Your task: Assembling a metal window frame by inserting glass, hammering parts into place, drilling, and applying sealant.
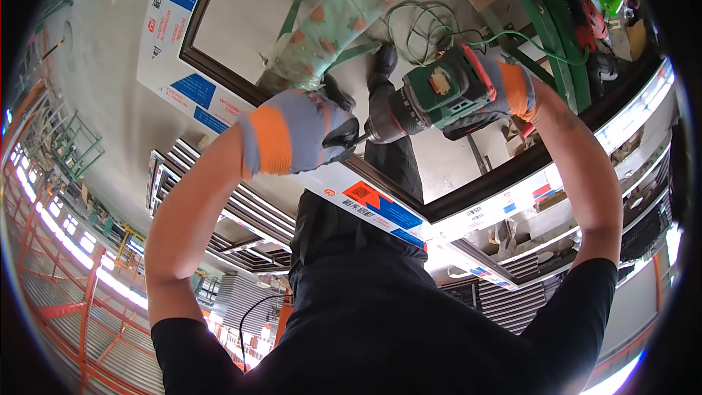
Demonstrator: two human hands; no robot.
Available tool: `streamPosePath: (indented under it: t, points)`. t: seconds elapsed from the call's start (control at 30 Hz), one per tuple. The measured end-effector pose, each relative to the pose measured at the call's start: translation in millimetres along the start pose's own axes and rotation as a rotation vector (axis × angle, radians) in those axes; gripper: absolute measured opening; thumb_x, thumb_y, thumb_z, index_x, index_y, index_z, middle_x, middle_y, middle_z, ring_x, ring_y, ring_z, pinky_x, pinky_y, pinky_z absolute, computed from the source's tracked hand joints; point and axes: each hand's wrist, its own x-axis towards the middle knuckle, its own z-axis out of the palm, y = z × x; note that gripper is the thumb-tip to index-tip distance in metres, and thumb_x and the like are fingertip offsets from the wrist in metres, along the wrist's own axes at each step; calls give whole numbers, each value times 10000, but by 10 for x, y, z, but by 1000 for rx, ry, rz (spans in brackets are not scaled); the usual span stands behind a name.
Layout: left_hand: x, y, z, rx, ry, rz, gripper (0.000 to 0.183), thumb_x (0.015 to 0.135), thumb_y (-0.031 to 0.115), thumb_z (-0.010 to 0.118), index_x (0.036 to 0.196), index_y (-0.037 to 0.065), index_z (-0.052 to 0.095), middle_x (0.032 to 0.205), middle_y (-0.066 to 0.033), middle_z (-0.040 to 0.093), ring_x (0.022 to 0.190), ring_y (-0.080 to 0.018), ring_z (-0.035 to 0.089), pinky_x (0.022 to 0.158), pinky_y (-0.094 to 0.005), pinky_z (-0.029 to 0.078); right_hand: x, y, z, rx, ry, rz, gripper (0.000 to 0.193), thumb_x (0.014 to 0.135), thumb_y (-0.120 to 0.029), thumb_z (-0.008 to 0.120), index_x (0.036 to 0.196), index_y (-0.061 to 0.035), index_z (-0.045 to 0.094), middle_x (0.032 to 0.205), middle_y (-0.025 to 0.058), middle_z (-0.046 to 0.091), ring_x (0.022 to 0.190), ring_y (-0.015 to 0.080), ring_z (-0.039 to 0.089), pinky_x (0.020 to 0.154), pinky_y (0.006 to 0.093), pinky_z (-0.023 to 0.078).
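Note:
My right hand, in a grey and orange work glove, grips a green and black power drill with red trim. The drill lies nearly level and its chuck points left. Its thin bit reaches toward the dark fingertips of my gloved left hand. That hand is closed at the near bar of a dark window frame, and what its fingers pinch is hidden. Protective film in white, blue and red covers the frame's outer faces.
Across the frame's far part runs a padded green support beam. A green cable coils on the floor beyond the drill. At the far right, a green steel stand stands beside tools. Stacked frame profiles lie beyond my left arm.

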Motion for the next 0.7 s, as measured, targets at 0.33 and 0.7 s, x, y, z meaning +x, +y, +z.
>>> streamPosePath:
  t: [0.33, 0.7]
  points:
    - [-432, -372, 600, 433, 927, 178, 398, 705, 377, 650, 1027, 147, 690, 1080, -66, 648, 1069, -292, 606, 968, -472, 465, 131, 125, 88, 334, -104, 106, 487, 735, -117, 848, 1160, -19, 632, 1047, 96, 711, 951, 99, 655, 785, 304, 560]
    - [-399, -396, 745, 409, 1054, 167, 343, 623, 325, 585, 863, 116, 713, 958, -85, 671, 910, -290, 648, 900, -517, 513, 99, 369, -2, 259, -148, -81, 430, 741, -94, 808, 1145, -42, 669, 1163, 91, 678, 1003, 173, 669, 872, 333, 547]
